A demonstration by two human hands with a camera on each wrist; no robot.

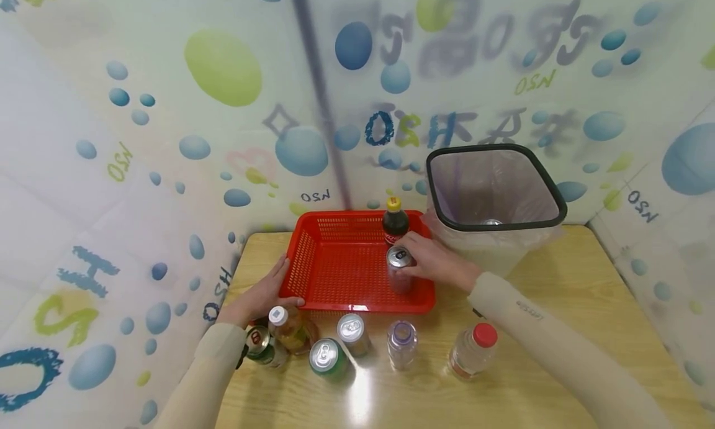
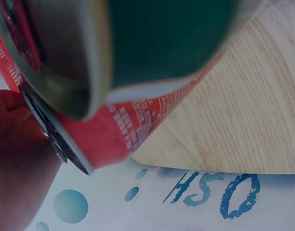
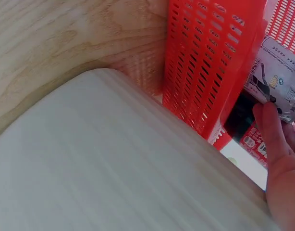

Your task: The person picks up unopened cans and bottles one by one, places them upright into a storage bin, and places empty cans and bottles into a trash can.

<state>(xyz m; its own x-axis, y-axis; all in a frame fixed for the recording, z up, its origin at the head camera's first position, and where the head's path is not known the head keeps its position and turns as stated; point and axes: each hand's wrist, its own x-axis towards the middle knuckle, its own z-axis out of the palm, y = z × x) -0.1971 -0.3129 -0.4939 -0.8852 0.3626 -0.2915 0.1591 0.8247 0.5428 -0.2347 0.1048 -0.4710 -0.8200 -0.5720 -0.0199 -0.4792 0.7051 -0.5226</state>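
1. Red basket (image 1: 341, 270) is on the wood table (image 1: 550, 255), so treat its middle as the centre of the clock, with 12 pointing at the dotted wall (image 1: 195, 106).
2. Right hand (image 1: 434, 259) is at 3 o'clock, fingers and thumb clamped round a silvery can (image 1: 398, 257). That can is inside the basket, up near its right end, top facing the head cam. Can't tell if its base touches the basket floor. Right wrist cam shows printing on its pale side.
3. Left hand (image 1: 267, 294) is between 8 and 9, fingers pretty straight along the basket's left edge, thumb out at the near corner. No drink in it, and it's well apart from the right one.
4. Dark soda bottle with a yellow cap (image 1: 395, 221) is at 1 to 2 o'clock in the basket, just beyond the held can.
5. Lined bin (image 1: 503, 226) with a black rim is at 2, with a can top (image 1: 493, 222) showing inside.
6. Near side: white-capped bottle (image 1: 293, 333) and red-tabbed green can (image 1: 272, 354) between 7 and 8, a red can (image 2: 114, 139) tucked beside that one, green can (image 1: 328, 357) between 6 and 7, silver can (image 1: 354, 334) at 6, purple-capped bottle (image 1: 402, 345) at 5, red-capped bottle (image 1: 472, 352) at 4.
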